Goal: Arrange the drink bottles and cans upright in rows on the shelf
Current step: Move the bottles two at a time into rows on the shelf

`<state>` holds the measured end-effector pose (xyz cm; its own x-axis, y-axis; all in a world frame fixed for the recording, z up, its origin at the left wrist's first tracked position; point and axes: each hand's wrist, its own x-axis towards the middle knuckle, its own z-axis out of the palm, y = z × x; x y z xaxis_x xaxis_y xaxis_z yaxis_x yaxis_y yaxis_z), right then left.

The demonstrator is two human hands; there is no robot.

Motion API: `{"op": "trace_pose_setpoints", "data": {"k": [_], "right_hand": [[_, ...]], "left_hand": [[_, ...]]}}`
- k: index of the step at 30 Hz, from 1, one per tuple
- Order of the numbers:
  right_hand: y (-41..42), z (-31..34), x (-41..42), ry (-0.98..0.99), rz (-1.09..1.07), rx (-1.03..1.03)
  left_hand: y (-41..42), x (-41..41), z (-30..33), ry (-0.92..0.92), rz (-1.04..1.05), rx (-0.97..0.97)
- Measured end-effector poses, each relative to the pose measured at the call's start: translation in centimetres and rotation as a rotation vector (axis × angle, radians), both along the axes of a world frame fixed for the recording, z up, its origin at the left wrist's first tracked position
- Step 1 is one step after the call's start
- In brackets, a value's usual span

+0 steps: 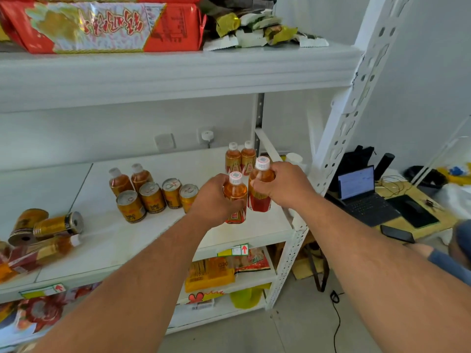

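Note:
On the white middle shelf (158, 225), my left hand (212, 200) grips an upright tea bottle (236, 193) with a white cap. Beside it my right hand (283, 184) grips a second upright tea bottle (261, 197). Two more bottles (240, 157) stand behind them near the back right. To the left, two bottles (130, 179) stand behind a row of several upright golden cans (155, 198). At the far left, cans (46, 225) and bottles (40, 253) lie on their sides in a heap.
The shelf's perforated post (344, 138) rises just right of my right hand. Red snack bags (102, 26) fill the shelf above. Snack packs (216, 271) sit on the lower shelves. A laptop (362, 192) and a phone (397, 234) lie on a low table at right.

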<state>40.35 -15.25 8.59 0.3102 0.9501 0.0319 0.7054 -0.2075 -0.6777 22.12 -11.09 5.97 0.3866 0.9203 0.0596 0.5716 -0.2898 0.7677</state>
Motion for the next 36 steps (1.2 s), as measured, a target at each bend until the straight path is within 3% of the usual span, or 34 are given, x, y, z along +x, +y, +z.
{"op": "trace_pose_setpoints", "data": {"k": [20, 28, 36], "right_hand": [[11.4, -3.9, 4.0, -0.034, 0.005, -0.129], [15.3, -5.9, 3.8, 0.058, -0.038, -0.156], [18.8, -8.6, 4.2, -0.068, -0.058, -0.166]], "left_hand": [[9.1, 5.6, -2.0, 0.035, 0.189, -0.076], [12.4, 6.4, -3.2, 0.043, 0.14, -0.072], [15.8, 6.8, -5.5, 0.058, 0.077, -0.082]]}}
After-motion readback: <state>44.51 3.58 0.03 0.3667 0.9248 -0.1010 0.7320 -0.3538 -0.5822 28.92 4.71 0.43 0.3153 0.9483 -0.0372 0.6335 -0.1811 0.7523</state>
